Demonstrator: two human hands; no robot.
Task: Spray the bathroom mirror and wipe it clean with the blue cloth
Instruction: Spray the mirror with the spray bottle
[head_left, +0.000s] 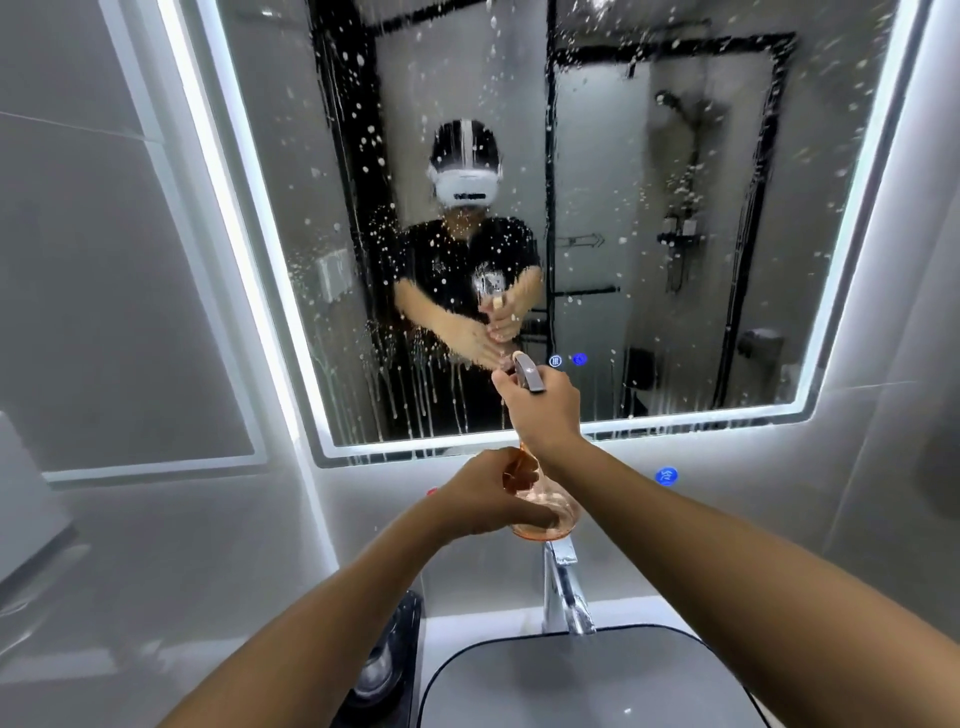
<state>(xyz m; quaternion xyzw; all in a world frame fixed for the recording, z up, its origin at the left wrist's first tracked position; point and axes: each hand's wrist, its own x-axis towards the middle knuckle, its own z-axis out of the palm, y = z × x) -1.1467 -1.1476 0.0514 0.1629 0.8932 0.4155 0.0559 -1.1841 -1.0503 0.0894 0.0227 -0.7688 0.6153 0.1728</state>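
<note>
Two hands hold one bottle (545, 506): right hand (540, 410) fingers clamped on its sprayer, left hand (488, 501) fingers wrapped round its base. One mirror (675, 156), droplet-speckled; one tap (563, 587).

Both bare forearms are stretched forward and upward, the right hand (540, 410) being raised higher with its fingers curled in a grip, while the left hand (488, 499) is held just below it, fingers wrapped in a grasp.

White counter (467, 623) w/ grey basin (571, 686), chrome tap (563, 592) behind it; dark tray (387, 660) at left.
</note>
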